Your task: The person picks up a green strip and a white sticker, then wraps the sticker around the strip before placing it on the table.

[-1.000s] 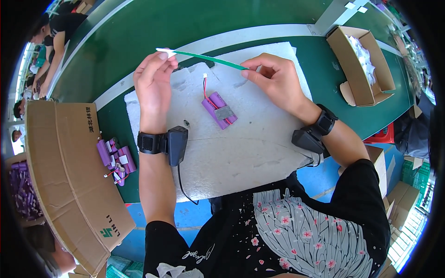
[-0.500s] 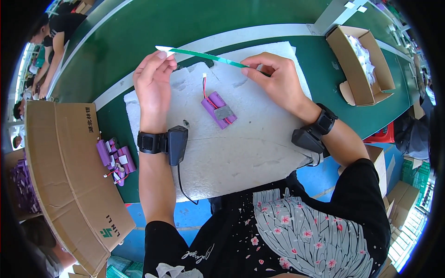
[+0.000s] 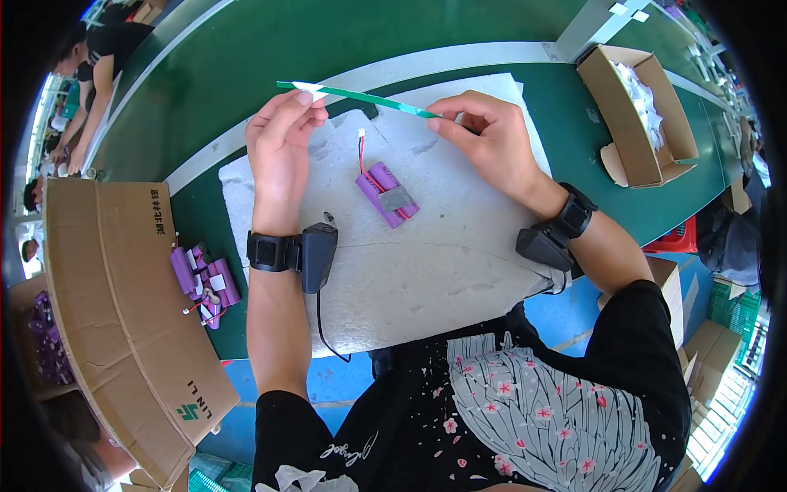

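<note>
A narrow green strip (image 3: 369, 98), with a small white piece (image 3: 308, 87) near its left end, stretches between my two hands above the far side of the white foam board (image 3: 393, 287). My left hand (image 3: 283, 135) pinches the strip at the white piece between thumb and forefinger. My right hand (image 3: 484, 135) grips its right end, where the fingers hide the tip. Below and between the hands lies a purple battery pack (image 3: 379, 185) with a grey patch (image 3: 395, 199), red and black wires and a white connector (image 3: 361, 133).
More purple battery packs (image 3: 205, 283) lie left of the board, beside a large cardboard box (image 3: 131, 303). An open carton (image 3: 627, 131) with white pieces stands at the far right. A metal rail (image 3: 459, 56) crosses the green table (image 3: 328, 37). Another person (image 3: 102, 70) works at far left.
My left hand has shifted slightly right, and the white piece with it. A green tip now shows left of the white piece. My right hand and the battery pack stay put.
</note>
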